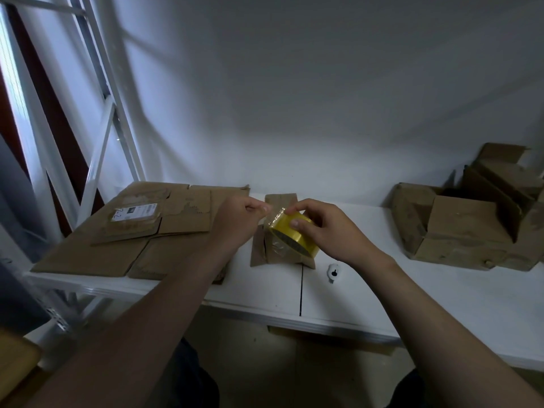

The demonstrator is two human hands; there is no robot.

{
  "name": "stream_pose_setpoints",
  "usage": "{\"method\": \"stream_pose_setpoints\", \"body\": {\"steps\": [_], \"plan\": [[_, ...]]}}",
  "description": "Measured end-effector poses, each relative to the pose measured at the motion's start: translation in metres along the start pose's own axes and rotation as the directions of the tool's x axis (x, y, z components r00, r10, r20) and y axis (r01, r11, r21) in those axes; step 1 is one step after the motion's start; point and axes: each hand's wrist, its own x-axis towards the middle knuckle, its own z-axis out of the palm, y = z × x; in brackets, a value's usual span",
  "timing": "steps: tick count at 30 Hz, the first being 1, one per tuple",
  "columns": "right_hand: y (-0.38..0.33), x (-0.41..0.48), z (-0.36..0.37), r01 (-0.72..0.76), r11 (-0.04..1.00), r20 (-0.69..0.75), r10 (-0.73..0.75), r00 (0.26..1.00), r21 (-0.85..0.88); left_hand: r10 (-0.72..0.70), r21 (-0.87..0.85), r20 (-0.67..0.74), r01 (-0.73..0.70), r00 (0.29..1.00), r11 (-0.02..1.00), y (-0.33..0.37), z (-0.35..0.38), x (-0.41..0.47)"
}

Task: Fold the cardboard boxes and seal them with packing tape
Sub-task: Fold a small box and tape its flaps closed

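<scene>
Yellow tape roll [290, 231], held in my right hand [326, 231], whose fingers curl over its rim with the thumb pressed on the outer band. My left hand [238, 219] pinches the clear free end [273, 212] of the tape between thumb and forefinger, just left of the roll; a short strip is drawn out between the two hands. Both hands are above a small box [262, 251], which stands on the white table [265, 293] near its middle, with brown flaps splayed at its near and far sides. I cannot tell whether the roll touches the box. Left of the box, flat cardboard sheets [97, 254] lie in an overlapping stack reaching the table's left edge; the top sheet bears a white label [134, 213]. Just right of the box, a white disc [334, 272] with a dark hole lies on the table. Well apart, at the right end, opened boxes [459, 231] sit with flaps raised. A white metal rack [100, 154] rises at the left.
</scene>
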Motion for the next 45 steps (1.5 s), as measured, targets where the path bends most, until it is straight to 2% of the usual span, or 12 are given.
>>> {"method": "stream_pose_setpoints", "body": {"steps": [4,6,9,11,15,19,22,26,29,34,39,45], "plan": [[0.004,0.0,-0.001,-0.055,0.99,-0.009,0.054,0.998,-0.13,-0.044,-0.045,0.005,0.045,0.999,0.998,-0.005,0.0,0.001],[0.01,-0.004,-0.002,-0.06,0.991,-0.063,0.052,0.997,-0.121,-0.04,-0.061,0.018,0.041,0.999,0.997,-0.006,-0.001,0.002],[0.013,-0.014,-0.004,-0.005,0.997,-0.026,0.003,1.0,-0.075,-0.088,-0.106,0.038,0.091,0.995,0.99,-0.007,-0.004,0.008],[0.016,-0.018,-0.005,0.088,0.981,0.017,-0.086,0.996,-0.173,-0.116,-0.129,0.048,0.121,0.992,0.984,-0.009,-0.006,0.01],[0.027,-0.017,-0.012,0.15,0.963,-0.069,-0.17,0.983,-0.226,-0.146,-0.167,0.045,0.152,0.988,0.974,-0.011,-0.003,0.012],[0.031,-0.008,-0.02,0.205,0.894,0.038,-0.207,0.978,-0.399,-0.144,-0.163,0.004,0.142,0.99,0.976,-0.012,0.003,0.009],[0.03,0.0,-0.027,0.172,0.899,0.099,-0.144,0.985,-0.403,-0.183,-0.168,-0.004,0.18,0.983,0.969,-0.019,0.009,0.005],[0.036,0.004,-0.031,0.207,0.899,0.155,-0.158,0.975,-0.385,-0.299,-0.19,0.019,0.297,0.954,0.936,-0.03,0.011,0.005],[0.045,0.004,-0.031,0.158,0.872,0.184,-0.079,0.98,-0.463,-0.338,-0.196,0.003,0.332,0.941,0.923,-0.034,0.01,0.01],[0.061,-0.004,-0.034,0.246,0.905,0.041,-0.248,0.968,-0.347,-0.393,-0.177,-0.016,0.384,0.919,0.906,-0.046,0.007,0.015],[0.077,0.006,-0.039,0.314,0.834,0.158,-0.271,0.949,-0.454,-0.38,-0.196,-0.108,0.355,0.919,0.914,-0.056,0.012,0.013],[0.087,0.025,-0.045,0.367,0.775,0.202,-0.306,0.93,-0.514,-0.431,-0.294,-0.12,0.382,0.894,0.876,-0.073,0.031,0.01]]}}
